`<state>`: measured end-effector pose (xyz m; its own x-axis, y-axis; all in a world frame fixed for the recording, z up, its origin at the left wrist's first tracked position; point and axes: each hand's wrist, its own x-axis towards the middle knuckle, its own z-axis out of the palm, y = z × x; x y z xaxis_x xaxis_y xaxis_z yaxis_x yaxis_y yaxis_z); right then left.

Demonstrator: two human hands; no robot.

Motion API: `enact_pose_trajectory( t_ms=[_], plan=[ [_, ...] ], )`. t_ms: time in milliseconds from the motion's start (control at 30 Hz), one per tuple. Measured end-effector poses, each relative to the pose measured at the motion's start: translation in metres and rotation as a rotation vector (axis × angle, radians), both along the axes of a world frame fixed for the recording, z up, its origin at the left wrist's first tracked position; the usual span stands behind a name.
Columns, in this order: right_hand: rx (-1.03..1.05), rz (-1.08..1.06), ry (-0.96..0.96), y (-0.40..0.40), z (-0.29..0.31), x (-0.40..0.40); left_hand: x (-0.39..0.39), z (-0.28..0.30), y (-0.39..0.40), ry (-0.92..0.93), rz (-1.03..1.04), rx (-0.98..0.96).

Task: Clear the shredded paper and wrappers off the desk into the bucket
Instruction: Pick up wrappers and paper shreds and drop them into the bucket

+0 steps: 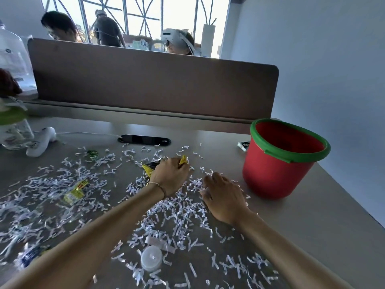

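White shredded paper [177, 215] lies scattered over most of the grey desk [312, 226]. My left hand [170, 176] is closed around a yellow and black wrapper [183, 160] near the desk's middle. My right hand [225, 197] lies palm down on a clump of shreds, fingers curled into them. A red bucket with a green rim [279, 163] stands upright at the right, just beyond my right hand. Another yellow wrapper [76, 190] lies to the left, a green one [92, 154] farther back, and a blue and white one [29, 255] at the near left.
A brown partition [154, 84] closes the desk's back edge. A white controller [41, 141], a green-lidded jar [12, 128] and a large bottle [12, 55] stand at the far left. A clear plastic lid [151, 257] lies near me. A black cable slot [143, 140] sits centre back. People sit behind the partition.
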<state>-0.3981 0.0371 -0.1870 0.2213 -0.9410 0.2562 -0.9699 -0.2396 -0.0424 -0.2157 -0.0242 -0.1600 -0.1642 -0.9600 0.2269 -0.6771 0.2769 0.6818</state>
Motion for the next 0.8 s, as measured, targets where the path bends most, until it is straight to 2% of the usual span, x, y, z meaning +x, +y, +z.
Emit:
enact_pose_trajectory(
  t_ms=[267, 400, 533, 633, 800],
  plan=[
    [0.042, 0.028, 0.053, 0.0, 0.002, 0.008, -0.002, 0.006, 0.006, -0.054, 0.052, 0.03],
    [0.088, -0.025, -0.32, -0.005, 0.022, 0.009, -0.006, 0.02, 0.006, 0.025, 0.05, 0.066],
    [0.015, -0.006, -0.612, -0.006, 0.076, 0.0, -0.021, 0.048, 0.006, 0.034, -0.015, 0.044],
    [-0.049, 0.001, -0.746, -0.006, 0.132, -0.015, -0.04, 0.076, -0.001, 0.152, -0.013, 0.047],
    [-0.192, -0.11, -0.836, -0.02, 0.2, -0.058, -0.078, 0.121, -0.012, 0.213, -0.092, 0.035]
  ],
)
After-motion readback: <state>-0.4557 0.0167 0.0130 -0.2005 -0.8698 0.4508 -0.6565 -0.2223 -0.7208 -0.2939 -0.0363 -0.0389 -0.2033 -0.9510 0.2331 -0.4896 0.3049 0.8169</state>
